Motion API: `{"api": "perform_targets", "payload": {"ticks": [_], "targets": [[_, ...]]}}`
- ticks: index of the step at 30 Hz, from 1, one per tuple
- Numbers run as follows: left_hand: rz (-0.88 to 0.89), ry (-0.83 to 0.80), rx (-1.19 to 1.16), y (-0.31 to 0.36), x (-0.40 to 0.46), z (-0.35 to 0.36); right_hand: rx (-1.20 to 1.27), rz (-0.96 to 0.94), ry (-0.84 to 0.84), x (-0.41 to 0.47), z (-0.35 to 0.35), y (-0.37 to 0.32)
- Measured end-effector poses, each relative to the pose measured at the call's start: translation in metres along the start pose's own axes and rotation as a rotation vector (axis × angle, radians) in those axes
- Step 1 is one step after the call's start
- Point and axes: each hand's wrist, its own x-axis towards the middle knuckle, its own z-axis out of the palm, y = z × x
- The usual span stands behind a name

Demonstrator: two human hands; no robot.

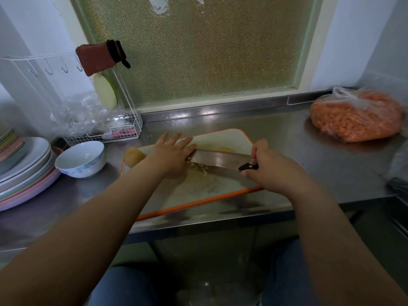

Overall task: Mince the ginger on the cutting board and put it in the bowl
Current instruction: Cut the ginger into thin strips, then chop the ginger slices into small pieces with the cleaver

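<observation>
Pale minced ginger (199,167) on orange-rimmed cutting board (231,138)

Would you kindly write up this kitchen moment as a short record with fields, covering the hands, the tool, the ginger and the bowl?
left hand: fingers straight, pressing flat on the top of the cleaver blade
right hand: grips the cleaver's black handle
cleaver: blade down on the cutting board
minced ginger: pale bits under and beside the blade
bowl: left of the board, looks empty
unminced piece: at the board's left edge

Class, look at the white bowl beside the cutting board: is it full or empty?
Empty: the white bowl shows only its bare inside; the minced ginger is on the cutting board.
</observation>
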Motion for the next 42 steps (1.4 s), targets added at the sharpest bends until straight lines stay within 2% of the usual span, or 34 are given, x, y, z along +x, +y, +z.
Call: {"api": "perform_targets", "payload": {"ticks": [3, 5, 12, 16, 20, 24, 28, 32, 34, 40, 42], "targets": [[-0.042, 0.007, -0.046, -0.003, 0.004, 0.007, 0.070, 0.033, 0.011, 0.000, -0.005, 0.008], [-0.067, 0.069, -0.128, 0.000, 0.004, 0.011, 0.123, 0.042, 0.031, 0.001, -0.007, 0.012], [-0.171, 0.435, -0.443, 0.009, -0.002, 0.018, 0.150, 0.050, 0.046, 0.005, 0.002, 0.012], [-0.167, 0.431, -0.494, 0.007, -0.003, 0.023, 0.196, 0.065, 0.055, 0.010, 0.007, 0.012], [-0.208, 0.508, -0.603, 0.008, -0.003, 0.023, 0.326, 0.087, 0.081, 0.020, 0.012, 0.015], [-0.245, 0.411, -0.550, 0.008, 0.004, 0.021, 0.508, 0.098, 0.137, 0.025, 0.012, 0.016], [-0.282, 0.414, -0.494, 0.013, 0.015, 0.012, 0.633, 0.106, 0.175, 0.031, 0.008, 0.019], [-0.204, 0.278, -0.459, 0.024, 0.034, -0.006, 0.700, 0.132, 0.234, 0.037, 0.006, 0.023], [-0.161, 0.218, -0.365, 0.031, 0.043, -0.016, 0.733, 0.160, 0.247, 0.041, 0.007, 0.027], [-0.260, 0.156, -0.134, 0.027, 0.059, -0.025, 0.778, 0.168, 0.255, 0.044, 0.009, 0.036], [-0.228, 0.132, -0.157, 0.028, 0.063, -0.025, 0.782, 0.169, 0.256, 0.045, 0.009, 0.038]]}}
